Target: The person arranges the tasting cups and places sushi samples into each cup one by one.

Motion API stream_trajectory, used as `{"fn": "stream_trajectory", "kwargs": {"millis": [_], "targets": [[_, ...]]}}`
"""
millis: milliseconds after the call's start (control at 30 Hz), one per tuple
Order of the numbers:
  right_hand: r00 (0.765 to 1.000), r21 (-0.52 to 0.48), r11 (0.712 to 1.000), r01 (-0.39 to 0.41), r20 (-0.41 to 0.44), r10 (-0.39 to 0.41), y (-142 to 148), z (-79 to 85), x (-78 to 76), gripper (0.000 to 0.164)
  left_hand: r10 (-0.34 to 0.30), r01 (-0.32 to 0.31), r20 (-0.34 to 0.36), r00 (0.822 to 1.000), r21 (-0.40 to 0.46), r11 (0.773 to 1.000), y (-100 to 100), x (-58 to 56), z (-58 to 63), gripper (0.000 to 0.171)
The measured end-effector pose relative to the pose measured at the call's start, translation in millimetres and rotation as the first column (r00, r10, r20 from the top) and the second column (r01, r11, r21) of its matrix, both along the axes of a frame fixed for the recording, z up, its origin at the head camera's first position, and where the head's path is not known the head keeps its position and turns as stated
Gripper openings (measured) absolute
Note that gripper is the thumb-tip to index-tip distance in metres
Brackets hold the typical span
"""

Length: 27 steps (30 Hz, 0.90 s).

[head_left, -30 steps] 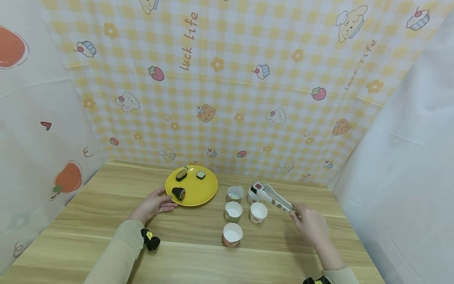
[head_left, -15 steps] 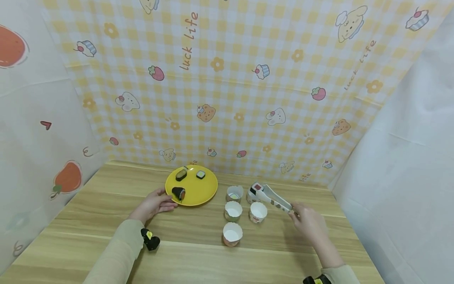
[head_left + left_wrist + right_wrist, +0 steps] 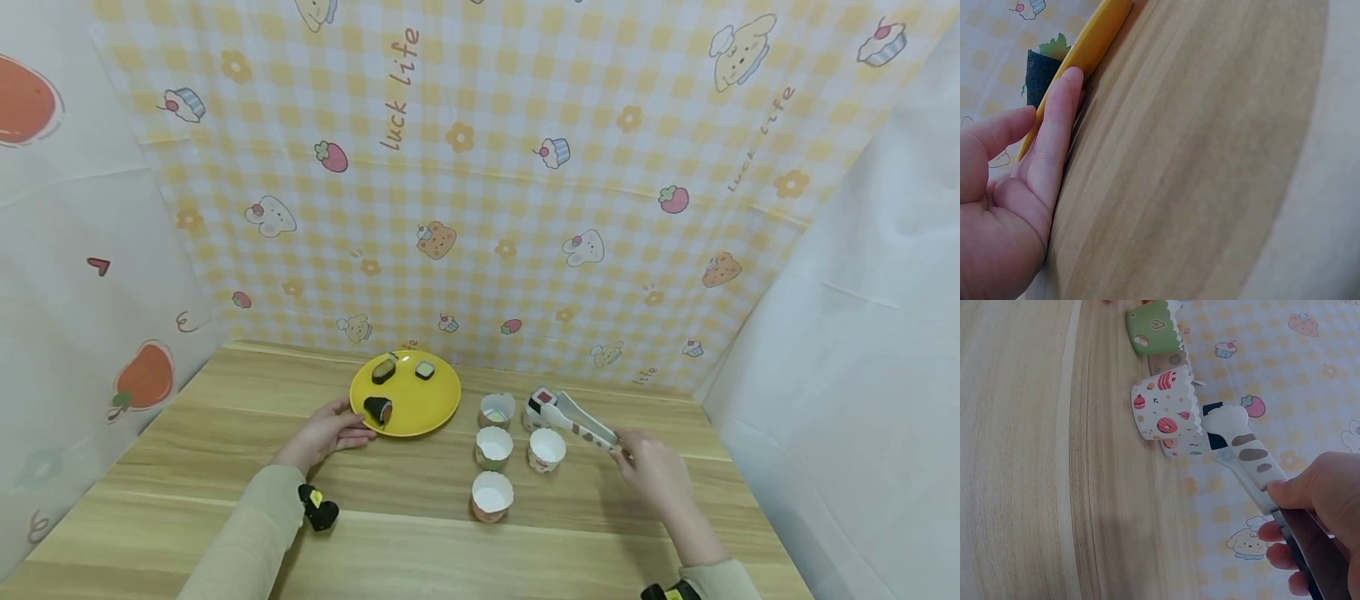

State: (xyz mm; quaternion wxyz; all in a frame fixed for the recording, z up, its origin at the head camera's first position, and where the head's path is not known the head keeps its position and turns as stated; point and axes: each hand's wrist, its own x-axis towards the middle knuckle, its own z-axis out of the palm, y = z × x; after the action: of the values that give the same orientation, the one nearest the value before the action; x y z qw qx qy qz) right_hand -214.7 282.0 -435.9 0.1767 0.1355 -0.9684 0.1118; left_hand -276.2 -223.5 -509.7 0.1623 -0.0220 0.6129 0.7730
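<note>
At the back left, my left hand [image 3: 327,432] pinches the rim of a yellow plate [image 3: 420,417], thumb above and fingers beneath. On the plate lie a dark cone-shaped hand roll [image 3: 378,409], an oblong sushi piece [image 3: 384,368] and a small square sushi roll [image 3: 424,369]. My right hand [image 3: 656,471] grips a pair of tongs [image 3: 1250,456] with white paw-like tips. Between the tips sits a black-wrapped sushi roll [image 3: 542,400] with a red centre, right over the back right paper cup [image 3: 531,419]. Whether the roll touches that cup's rim, I cannot tell.
More paper cups stand near the table's middle: a back left cup [image 3: 497,411] with something pale inside, a green cup [image 3: 493,450], a white patterned cup [image 3: 1166,403] and a front cup [image 3: 492,497]. A checked cloth [image 3: 465,275] hangs behind the table.
The sushi roll in the tongs has shifted very slightly left and down over the back right cup. My left hand and the plate hold their place.
</note>
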Motion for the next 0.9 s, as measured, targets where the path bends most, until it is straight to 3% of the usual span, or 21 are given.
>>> {"fn": "stream_trajectory", "kwargs": {"millis": [900], "targets": [[0.998, -0.026, 1.000, 0.004, 0.064, -0.003, 1.1, -1.0, -1.6, 0.035, -0.002, 0.002, 0.005, 1.000, -0.011, 1.000, 0.2, -0.1, -1.2, 0.062]]}}
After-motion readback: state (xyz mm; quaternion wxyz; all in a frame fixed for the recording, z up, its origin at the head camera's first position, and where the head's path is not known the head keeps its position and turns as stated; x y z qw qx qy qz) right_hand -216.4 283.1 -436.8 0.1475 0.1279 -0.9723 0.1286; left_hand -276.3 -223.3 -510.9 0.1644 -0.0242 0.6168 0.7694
